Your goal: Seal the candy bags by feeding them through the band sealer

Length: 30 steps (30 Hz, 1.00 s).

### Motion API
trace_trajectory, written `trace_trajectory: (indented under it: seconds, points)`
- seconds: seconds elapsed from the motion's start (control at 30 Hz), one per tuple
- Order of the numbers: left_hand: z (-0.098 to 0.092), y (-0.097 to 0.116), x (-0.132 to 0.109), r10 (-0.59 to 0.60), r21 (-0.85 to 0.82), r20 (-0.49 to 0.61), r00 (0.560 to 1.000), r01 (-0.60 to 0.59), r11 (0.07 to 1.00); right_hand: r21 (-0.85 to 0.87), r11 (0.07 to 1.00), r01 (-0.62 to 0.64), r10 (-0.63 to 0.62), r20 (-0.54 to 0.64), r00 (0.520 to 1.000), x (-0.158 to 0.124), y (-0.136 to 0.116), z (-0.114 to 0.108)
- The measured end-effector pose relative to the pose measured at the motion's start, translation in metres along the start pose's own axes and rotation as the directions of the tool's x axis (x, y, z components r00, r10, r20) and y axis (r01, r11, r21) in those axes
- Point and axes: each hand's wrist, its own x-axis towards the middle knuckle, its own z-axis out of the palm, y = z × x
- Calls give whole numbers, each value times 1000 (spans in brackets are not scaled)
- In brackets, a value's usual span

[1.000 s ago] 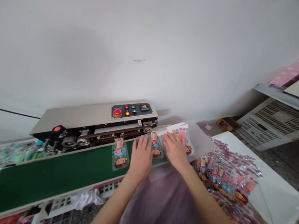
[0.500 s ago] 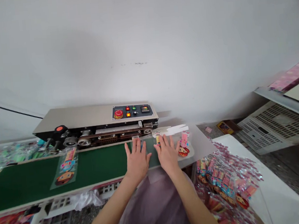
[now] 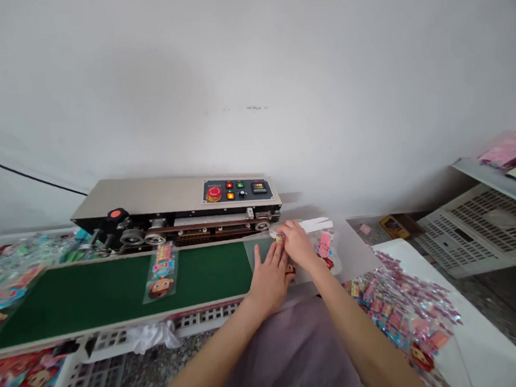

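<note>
At the right end of the green conveyor belt [image 3: 211, 276], a clear plastic packet [image 3: 290, 269] with a cartoon face lies under both my hands. My left hand [image 3: 269, 280] rests flat on it, fingers stretched and slightly apart. The fingers of my right hand [image 3: 297, 244] are pinched at the packet's upper edge, beside the sealing machine's intake; they hide part of it. A second packet [image 3: 327, 244], with a pink piece inside, sits just right of my right wrist. Farther left, another packet [image 3: 161, 273] rides the belt below the rollers of the sealing machine [image 3: 159, 199].
One more packet [image 3: 11, 296] is at the belt's left end. A heap of filled packets [image 3: 398, 301] covers part of a white surface [image 3: 483, 342] at lower right. Crates hold packets at left; a white plastic crate [image 3: 469, 229] stands right. The wall rises behind the machine.
My left hand has moved right, next to my right hand, which has gone from flat to pinching. The packet formerly under my left hand is now farther left on the belt; the leading packet also moved left.
</note>
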Motion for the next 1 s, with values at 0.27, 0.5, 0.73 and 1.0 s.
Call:
trace_trajectory:
  seconds: [0.27, 0.5, 0.73, 1.0]
  points:
    - [4, -3, -2, -80, -15, -51, 996, 79, 997, -249, 871, -424, 363, -259, 895, -77, 54, -2]
    - [2, -28, -19, -107, 44, -121, 987, 113, 993, -230, 956, -182, 161, -106, 981, -83, 12, 24]
    - [-23, -61, -60, -269, 98, -142, 953, 284, 954, -133, 977, -168, 163, -51, 985, -74, -18, 29]
    - [-27, -51, -78, -205, 56, -168, 964, 217, 975, -110, 985, -129, 126, -38, 991, -68, -33, 28]
